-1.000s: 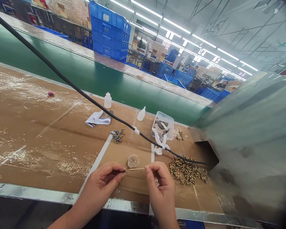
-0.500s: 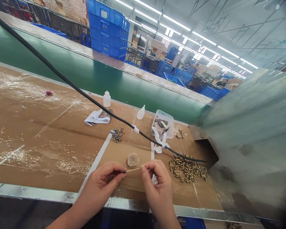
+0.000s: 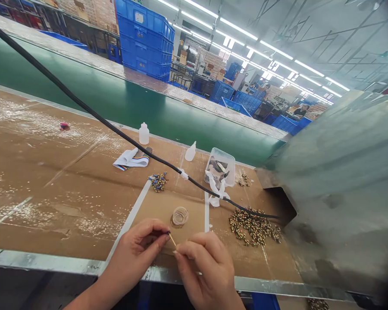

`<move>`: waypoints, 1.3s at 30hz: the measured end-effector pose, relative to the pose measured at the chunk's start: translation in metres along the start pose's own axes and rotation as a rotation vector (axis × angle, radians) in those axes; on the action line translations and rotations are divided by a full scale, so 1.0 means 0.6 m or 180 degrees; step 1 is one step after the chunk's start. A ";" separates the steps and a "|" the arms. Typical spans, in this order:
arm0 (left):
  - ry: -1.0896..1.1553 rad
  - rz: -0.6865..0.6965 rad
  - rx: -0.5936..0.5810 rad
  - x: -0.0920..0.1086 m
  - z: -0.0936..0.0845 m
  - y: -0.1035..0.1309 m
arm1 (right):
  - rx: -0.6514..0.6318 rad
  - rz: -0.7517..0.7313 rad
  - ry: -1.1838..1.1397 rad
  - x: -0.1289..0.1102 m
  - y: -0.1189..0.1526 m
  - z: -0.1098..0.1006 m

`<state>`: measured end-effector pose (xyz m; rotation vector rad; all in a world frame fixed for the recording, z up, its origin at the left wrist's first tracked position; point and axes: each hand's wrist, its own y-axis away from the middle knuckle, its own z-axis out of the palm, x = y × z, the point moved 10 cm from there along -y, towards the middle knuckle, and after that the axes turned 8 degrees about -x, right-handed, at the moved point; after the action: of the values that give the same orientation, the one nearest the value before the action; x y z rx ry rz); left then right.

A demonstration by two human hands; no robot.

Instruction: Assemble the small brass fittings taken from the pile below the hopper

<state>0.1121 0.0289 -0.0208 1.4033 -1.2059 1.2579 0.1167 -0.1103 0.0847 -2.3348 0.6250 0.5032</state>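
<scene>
My left hand [image 3: 132, 254] pinches a small dark piece [image 3: 168, 233], mostly hidden between thumb and forefinger. In my right hand [image 3: 210, 267] is a thin wooden toothpick [image 3: 172, 240], gripped at its near end. Its far tip meets the dark piece at my left fingertips. Just beyond my hands stands a small clear round cup [image 3: 180, 216] on the brown board. A heap of small black-and-yellow ring-like parts [image 3: 254, 227] lies to the right. Farther left is a smaller cluster of similar parts with blue on them [image 3: 158, 181].
A black cable [image 3: 132, 140] crosses diagonally above the bench. White squeeze bottles [image 3: 144, 134], a folded striped cloth [image 3: 132, 160] and a clear plastic tub [image 3: 220, 165] stand at the back. A green conveyor belt [image 3: 181, 114] runs behind; a metal panel [image 3: 339, 185] rises at right.
My right hand has moved left and toward me, so the toothpick now slants down toward me instead of lying almost level. My left hand has stayed almost still.
</scene>
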 end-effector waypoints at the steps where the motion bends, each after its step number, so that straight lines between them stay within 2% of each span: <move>1: 0.0025 -0.0007 0.0007 0.000 0.000 0.001 | 0.0009 -0.0044 0.0021 -0.002 0.002 0.000; 5: 0.0119 -0.0011 0.0050 0.000 -0.001 0.004 | 0.0053 0.0027 -0.0007 0.004 0.007 -0.003; 11: 0.0108 0.0011 0.0121 0.001 -0.005 0.004 | 0.0262 0.0587 -0.0281 0.036 0.009 -0.011; 18: 0.0091 -0.0035 0.0070 0.003 -0.004 0.002 | 0.0444 0.0671 -0.0539 0.049 0.007 -0.019; 27: 0.0017 -0.0014 0.0046 -0.002 -0.002 0.003 | 0.0295 0.0770 -0.0591 0.054 0.008 -0.008; 34: -0.0046 -0.0003 0.0135 -0.004 -0.006 0.001 | 0.0638 0.1003 -0.0213 0.091 0.000 -0.036; 39: -0.0207 -0.0100 0.0147 -0.027 -0.008 0.000 | 0.0302 0.1307 -0.0154 0.126 -0.007 0.001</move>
<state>0.1112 0.0353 -0.0362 1.5016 -1.2006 1.2337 0.1802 -0.1296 0.0488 -2.1014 1.0891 0.6939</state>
